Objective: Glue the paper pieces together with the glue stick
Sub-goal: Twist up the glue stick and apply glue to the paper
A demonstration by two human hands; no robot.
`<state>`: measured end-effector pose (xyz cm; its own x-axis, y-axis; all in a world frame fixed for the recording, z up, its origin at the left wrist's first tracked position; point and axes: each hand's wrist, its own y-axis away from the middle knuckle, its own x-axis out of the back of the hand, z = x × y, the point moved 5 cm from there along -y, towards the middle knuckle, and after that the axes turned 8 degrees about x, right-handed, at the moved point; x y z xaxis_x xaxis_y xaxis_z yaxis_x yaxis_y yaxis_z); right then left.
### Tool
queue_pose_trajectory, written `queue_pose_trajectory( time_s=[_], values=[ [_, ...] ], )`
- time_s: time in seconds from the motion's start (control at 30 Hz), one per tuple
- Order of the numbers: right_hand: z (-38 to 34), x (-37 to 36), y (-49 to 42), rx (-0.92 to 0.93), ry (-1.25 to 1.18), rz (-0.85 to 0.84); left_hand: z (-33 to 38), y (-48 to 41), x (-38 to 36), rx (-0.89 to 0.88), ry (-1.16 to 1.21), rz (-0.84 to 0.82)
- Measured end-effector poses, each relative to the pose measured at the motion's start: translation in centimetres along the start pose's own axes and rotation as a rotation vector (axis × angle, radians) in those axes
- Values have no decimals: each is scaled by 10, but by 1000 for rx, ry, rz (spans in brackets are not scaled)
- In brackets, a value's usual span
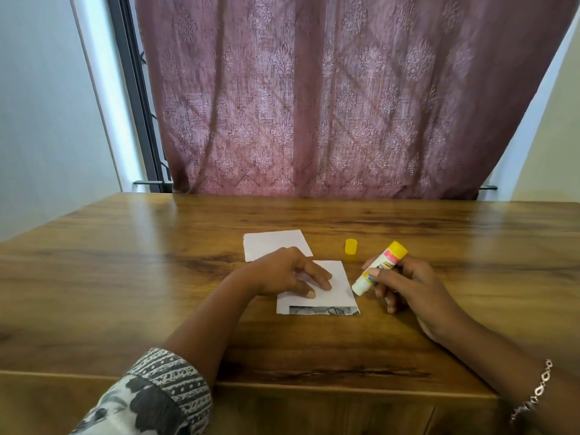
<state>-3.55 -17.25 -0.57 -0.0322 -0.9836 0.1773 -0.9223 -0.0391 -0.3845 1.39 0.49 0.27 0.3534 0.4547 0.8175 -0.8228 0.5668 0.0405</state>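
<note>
From my remote seat I see two paper pieces lying on the wooden worktop point(125, 277). The near paper piece point(340, 290) lies flat, white face up, with a strip of grey print point(323, 310) showing along its near edge. The far paper piece point(273, 243) is plain white and sits just behind it; where the two meet is hidden by the hand, so I cannot tell whether they touch.

My left hand point(288, 274) rests on the near paper piece with the fingers stretched out flat, pressing it down, nothing clasped in its grip.

My right hand point(405, 287) has its grip clamped round the glue stick point(381, 266), with fingers and thumb wrapped about the middle of the tube. The tube is tilted, yellow base up and away, white open end pointing down just beside the right edge of the near paper piece. Whether it touches the paper, or how much glue stands out of the tube, I cannot tell.

The yellow cap point(351, 246) is off the tube and stands alone on the worktop, between the far paper piece and the glue stick.

A patterned sleeve point(157, 394) covers the left arm and a bracelet point(533, 394) circles the right wrist. A mauve curtain point(345, 105) hangs behind the worktop.
</note>
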Motion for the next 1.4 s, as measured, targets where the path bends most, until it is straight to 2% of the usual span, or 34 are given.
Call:
queue_pose_trajectory(
  time_s=[0.1,0.37,0.73,1.0,1.23,1.4],
  values=[
    [1,0,0,-14,0,2,0,0,-2,31,-26,-41],
    [1,3,-1,-30,-20,69,1,1,-3,90,-162,22],
    [3,4,-3,-32,-16,94,9,4,-1,212,-457,223],
    [8,2,-12,-102,-22,71,15,1,-8,284,-638,399],
    [11,0,-44,-139,111,51,18,0,-12,281,-658,421],
    [16,-11,-60,-69,193,48,20,1,-12,267,-660,412]
  ],
)
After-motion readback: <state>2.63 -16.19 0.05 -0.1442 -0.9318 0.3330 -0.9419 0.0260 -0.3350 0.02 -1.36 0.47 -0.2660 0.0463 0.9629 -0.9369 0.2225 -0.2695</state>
